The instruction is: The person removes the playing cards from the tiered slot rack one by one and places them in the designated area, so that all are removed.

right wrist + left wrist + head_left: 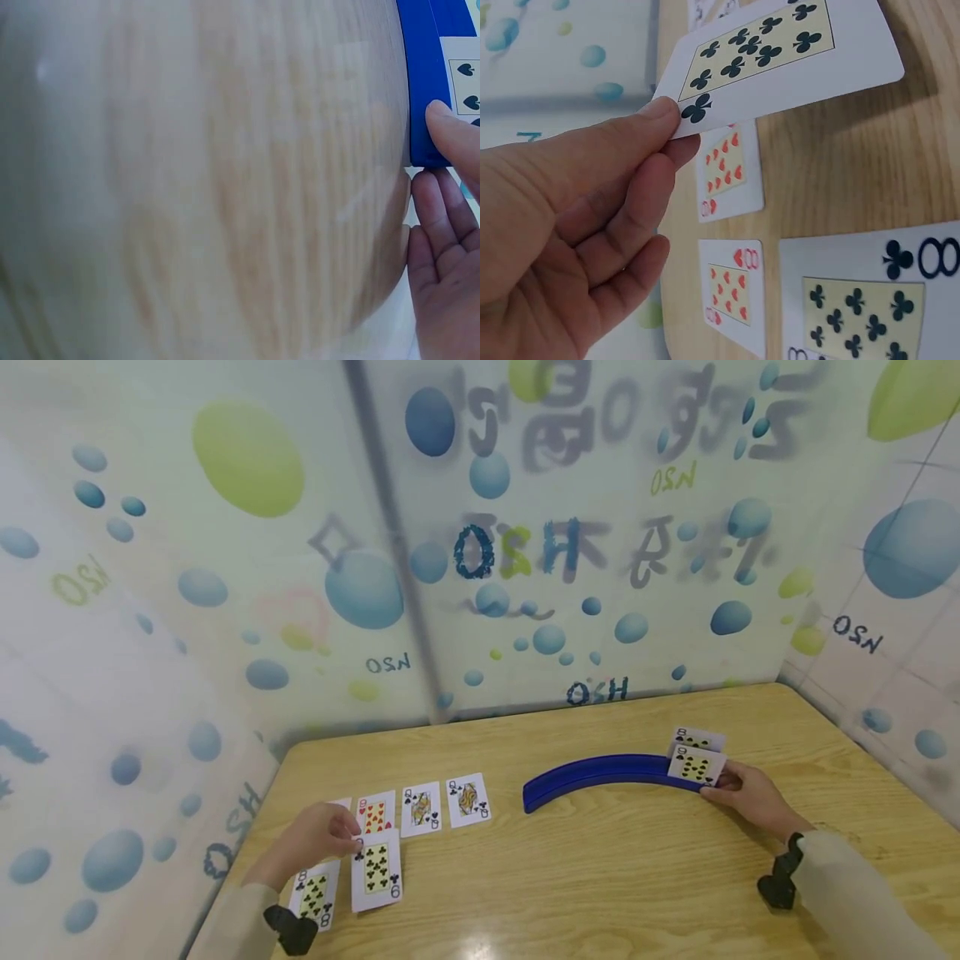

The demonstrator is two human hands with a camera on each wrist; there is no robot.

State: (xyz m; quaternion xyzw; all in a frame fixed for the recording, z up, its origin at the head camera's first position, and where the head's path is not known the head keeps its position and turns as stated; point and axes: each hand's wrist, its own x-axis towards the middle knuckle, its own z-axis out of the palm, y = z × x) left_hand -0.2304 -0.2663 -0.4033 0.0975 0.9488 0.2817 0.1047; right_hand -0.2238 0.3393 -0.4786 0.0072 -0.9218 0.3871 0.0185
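Note:
My left hand [321, 833] pinches a nine of clubs [377, 870] by its corner between thumb and fingers. In the left wrist view that card is tilted above the table, beside the eight of clubs [870, 300]. Farther back lie the eight of hearts [729, 300], mostly behind my hand in the head view, and the nine of hearts [373, 814]. At the table's right, my right hand [753, 797] grips the end of a blue curved card holder [592, 770], thumb over its front. A nine of spades [697, 766] stands there before an eight of spades [701, 739].
A queen of spades [421, 810] and a queen of clubs [468, 800] lie face up in the back row, left of the holder. The wooden table [570, 885] meets printed curtain-like walls [525, 652] at the back and sides.

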